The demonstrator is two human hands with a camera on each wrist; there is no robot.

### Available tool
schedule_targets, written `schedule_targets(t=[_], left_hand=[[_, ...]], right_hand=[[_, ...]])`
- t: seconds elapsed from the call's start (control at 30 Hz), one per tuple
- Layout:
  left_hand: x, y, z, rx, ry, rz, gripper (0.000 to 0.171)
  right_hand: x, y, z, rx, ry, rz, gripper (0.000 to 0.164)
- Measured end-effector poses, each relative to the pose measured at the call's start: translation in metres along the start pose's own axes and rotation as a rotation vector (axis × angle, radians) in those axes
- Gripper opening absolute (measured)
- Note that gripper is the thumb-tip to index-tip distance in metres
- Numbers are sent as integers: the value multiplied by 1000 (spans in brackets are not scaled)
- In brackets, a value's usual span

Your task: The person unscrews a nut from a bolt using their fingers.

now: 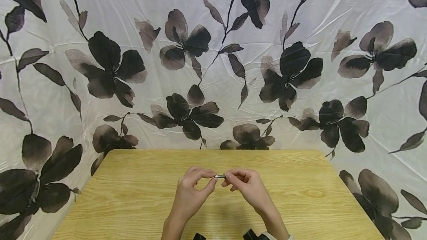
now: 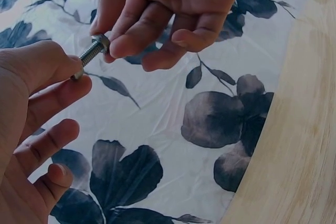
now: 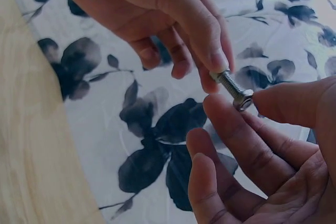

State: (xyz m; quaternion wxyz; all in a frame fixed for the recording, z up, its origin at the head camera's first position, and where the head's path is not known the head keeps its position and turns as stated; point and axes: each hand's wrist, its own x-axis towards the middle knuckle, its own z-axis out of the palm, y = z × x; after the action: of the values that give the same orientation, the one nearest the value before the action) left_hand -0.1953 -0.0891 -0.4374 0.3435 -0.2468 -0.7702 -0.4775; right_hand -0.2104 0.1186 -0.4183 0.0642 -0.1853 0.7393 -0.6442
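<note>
A small silver bolt with a threaded shank is held level above the table between both hands. My left hand pinches one end between thumb and index finger, its other fingers loosely bent in the left wrist view. The right hand has thumb and fingertips on the opposite end, at a wider hexagonal piece; whether this is the bolt's head or a nut I cannot tell. Between the fingertips the bare threads show. Fingers partly hide the left end.
Below the hands lies a light wood-grain table. A white cloth with dark flower prints hangs behind it and along both sides. Two small black objects show at the bottom edge, near the wrists.
</note>
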Motion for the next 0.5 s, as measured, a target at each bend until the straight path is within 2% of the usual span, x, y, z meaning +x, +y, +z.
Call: schedule_targets(t=[0.27, 0.5], left_hand=[[1, 1, 0, 3, 22, 31, 22], [0, 2, -1, -3, -4, -17, 20]], right_hand=[[-1, 0, -1, 42, -29, -67, 27], [-2, 0, -1, 46, -32, -124, 24]])
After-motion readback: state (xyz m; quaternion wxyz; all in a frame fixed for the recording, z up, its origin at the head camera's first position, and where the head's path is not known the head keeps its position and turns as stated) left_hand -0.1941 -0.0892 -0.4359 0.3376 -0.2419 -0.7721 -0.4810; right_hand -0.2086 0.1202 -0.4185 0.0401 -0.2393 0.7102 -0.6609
